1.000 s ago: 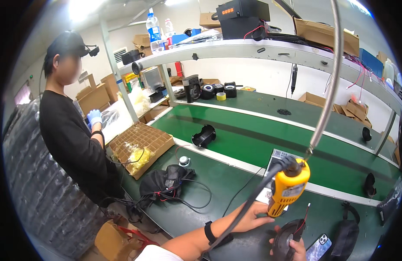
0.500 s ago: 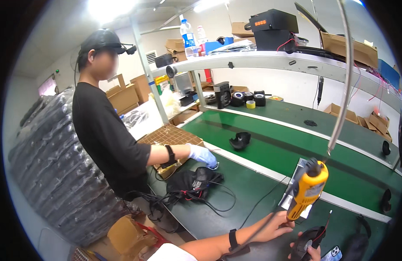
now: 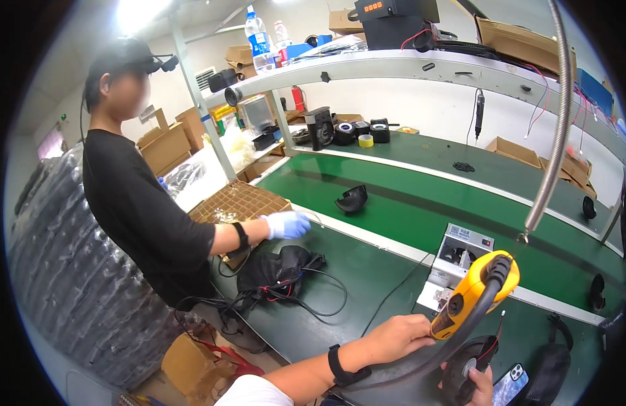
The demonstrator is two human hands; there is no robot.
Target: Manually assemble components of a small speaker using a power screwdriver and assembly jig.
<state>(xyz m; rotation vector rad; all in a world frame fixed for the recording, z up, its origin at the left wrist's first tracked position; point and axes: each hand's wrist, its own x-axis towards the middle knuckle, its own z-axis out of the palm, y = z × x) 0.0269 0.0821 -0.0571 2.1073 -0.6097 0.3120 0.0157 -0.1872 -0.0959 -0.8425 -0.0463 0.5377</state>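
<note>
My left hand [image 3: 397,338] has its fingers curled around the lower end of a yellow electric screwdriver [image 3: 474,295]. This tool slants down to the left, with a thick dark cable at its top, and hangs from a coil spring [image 3: 552,169]. Its tip is hidden. Beneath the cable, my right hand [image 3: 483,387] grips a round black housing [image 3: 462,371] with a paler disc in its middle and a thin red wire standing up from it. A silver screw feeder [image 3: 465,237] stands just beyond the screwdriver.
A phone [image 3: 511,384] and black pouch [image 3: 551,369] lie right of my right hand. At left, a co-worker's gloved hand [image 3: 288,224] is above the bench near a black mesh bag [image 3: 279,271] with cables. Curved black parts [image 3: 353,199] sit on the green belt [image 3: 407,210].
My view has shifted right and slightly down. The screwdriver has tilted further, its lower end still at my left hand. The co-worker's gloved hand has lifted away from the mesh bag.
</note>
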